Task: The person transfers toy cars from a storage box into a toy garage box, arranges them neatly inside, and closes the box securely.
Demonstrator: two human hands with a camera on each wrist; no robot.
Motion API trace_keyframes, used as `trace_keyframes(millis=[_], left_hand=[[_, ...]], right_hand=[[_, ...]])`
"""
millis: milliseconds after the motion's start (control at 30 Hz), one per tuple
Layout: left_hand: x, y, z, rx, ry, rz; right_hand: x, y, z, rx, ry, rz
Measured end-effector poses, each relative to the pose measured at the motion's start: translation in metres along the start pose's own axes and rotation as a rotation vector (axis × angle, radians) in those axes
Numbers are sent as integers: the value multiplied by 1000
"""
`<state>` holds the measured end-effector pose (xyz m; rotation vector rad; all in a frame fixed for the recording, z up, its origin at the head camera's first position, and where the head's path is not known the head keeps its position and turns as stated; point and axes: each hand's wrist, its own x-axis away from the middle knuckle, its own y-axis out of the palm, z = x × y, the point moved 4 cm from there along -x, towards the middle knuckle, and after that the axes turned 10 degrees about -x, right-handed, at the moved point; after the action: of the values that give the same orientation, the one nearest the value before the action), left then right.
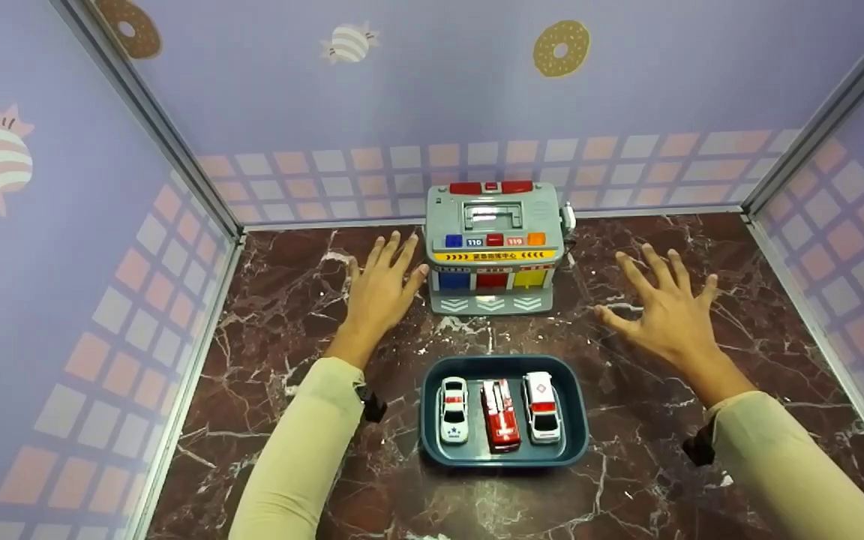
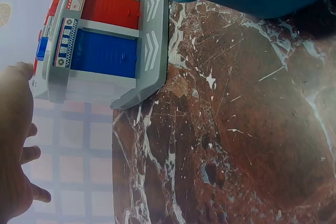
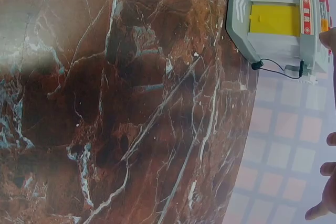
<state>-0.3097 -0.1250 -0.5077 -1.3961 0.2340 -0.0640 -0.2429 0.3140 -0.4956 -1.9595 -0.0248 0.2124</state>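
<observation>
A grey toy garage (image 1: 492,247) with blue, red and yellow doors stands by the back wall. Left of it is my left hand (image 1: 381,289), fingers spread and thumb beside the garage's side. My right hand (image 1: 668,315), fingers also spread, is to the right of the garage with a gap between them. Neither hand holds anything. In front of the garage sits a dark blue tray (image 1: 432,450). Inside lie a white toy police car (image 1: 454,411), a red toy fire engine (image 1: 500,416) and a white toy ambulance (image 1: 542,409), side by side.
Purple panels enclose the brown marbled tabletop (image 1: 289,300) at the back (image 1: 432,97), left (image 1: 19,262) and right (image 1: 852,225). In the right wrist view, a black cord (image 3: 281,72) hangs at the garage's right side.
</observation>
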Motion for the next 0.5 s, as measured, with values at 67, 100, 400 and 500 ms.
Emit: trace_keyframes(millis=[67,100,400,500], left_hand=[[-2,2,2,7,0,-3],[-3,3,3,11,-1,-4],[-11,12,13,63,5,16],[-15,12,14,73,2,25]], right_hand=[[0,1,0,0,-8,5],[0,1,0,-1,-10,9],[0,7,-1,-17,-41,17],[1,9,-2,-35,-57,14]])
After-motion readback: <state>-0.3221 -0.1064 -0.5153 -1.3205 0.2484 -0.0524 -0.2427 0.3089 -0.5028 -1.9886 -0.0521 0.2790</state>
